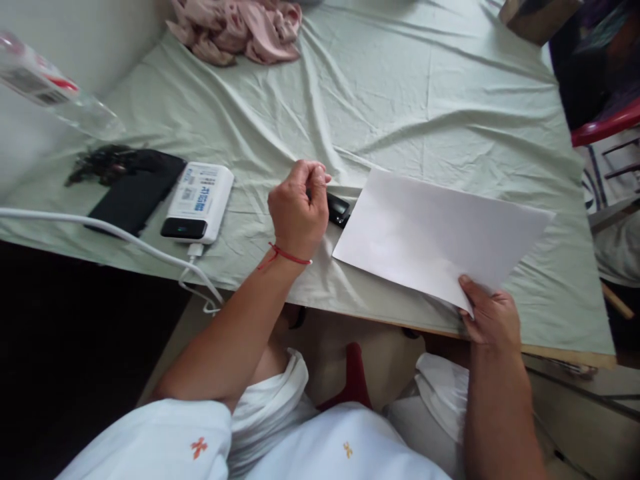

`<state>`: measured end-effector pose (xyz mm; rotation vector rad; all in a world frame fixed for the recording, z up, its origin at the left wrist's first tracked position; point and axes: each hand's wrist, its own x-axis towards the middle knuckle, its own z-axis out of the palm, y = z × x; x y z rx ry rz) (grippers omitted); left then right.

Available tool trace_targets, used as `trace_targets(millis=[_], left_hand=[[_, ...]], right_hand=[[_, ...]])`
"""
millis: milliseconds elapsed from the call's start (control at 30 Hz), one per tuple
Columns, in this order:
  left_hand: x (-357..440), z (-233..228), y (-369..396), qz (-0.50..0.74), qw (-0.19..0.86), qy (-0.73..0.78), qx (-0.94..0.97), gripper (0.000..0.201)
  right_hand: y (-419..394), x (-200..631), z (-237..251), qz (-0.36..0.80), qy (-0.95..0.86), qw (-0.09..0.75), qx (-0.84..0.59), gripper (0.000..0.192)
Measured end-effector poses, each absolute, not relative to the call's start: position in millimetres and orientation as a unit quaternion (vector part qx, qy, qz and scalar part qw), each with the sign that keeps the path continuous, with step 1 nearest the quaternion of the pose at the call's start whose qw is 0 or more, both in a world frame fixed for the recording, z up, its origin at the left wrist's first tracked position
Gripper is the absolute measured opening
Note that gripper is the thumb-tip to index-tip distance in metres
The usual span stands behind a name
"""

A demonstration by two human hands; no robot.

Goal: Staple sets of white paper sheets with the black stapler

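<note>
A white sheet of paper (430,233) lies tilted on the pale green bedsheet (400,100). My right hand (490,313) pinches its near corner at the bed's front edge. My left hand (297,210), with a red thread at the wrist, is curled into a loose fist at the paper's left edge. It rests on or grips a small black object (338,208) that is partly hidden by the fingers and by the paper.
A white power bank (199,202) with a white cable (100,230) lies to the left, beside a black phone (135,193) and a dark tangle. A plastic bottle (50,90) lies far left, pink cloth (240,30) at the back, a red chair (607,120) at right.
</note>
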<state>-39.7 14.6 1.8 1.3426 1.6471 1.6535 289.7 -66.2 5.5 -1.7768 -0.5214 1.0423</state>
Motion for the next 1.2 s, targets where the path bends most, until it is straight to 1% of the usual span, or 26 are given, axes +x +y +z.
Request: trace_targets(millis=[100,167,333,467,533,667,933,1200], left_hand=[[-49,-4,20,0.555,0.173,0.619,0.528,0.017],[-53,-12,26,0.523,0.155,0.634,0.548,0.016],[-51,-18,30,0.403,0.159,0.665,0.609,0.023],[-48,0,24,0.288,0.156,0.698,0.636,0.031],[-48,9,22,0.254,0.164,0.7,0.647,0.034],[-51,19,20,0.227,0.188,0.681,0.67,0.033],[-66,23,20,0.197,0.26,0.634,0.701,0.038],[-70,26,21,0.175,0.258,0.623,0.717,0.038]], right_hand=[[-65,292,7,0.424,-0.217,0.479,-0.737,0.054],[-63,293,7,0.421,-0.224,0.478,-0.738,0.053],[-56,290,4,0.433,-0.236,0.476,-0.728,0.052],[-51,286,0,0.429,-0.23,0.502,-0.715,0.045],[-50,284,-3,0.42,-0.221,0.516,-0.713,0.041],[-51,283,-11,0.401,-0.23,0.55,-0.695,0.04],[-50,283,-13,0.39,-0.233,0.553,-0.698,0.045],[-52,283,-10,0.38,-0.225,0.547,-0.71,0.052]])
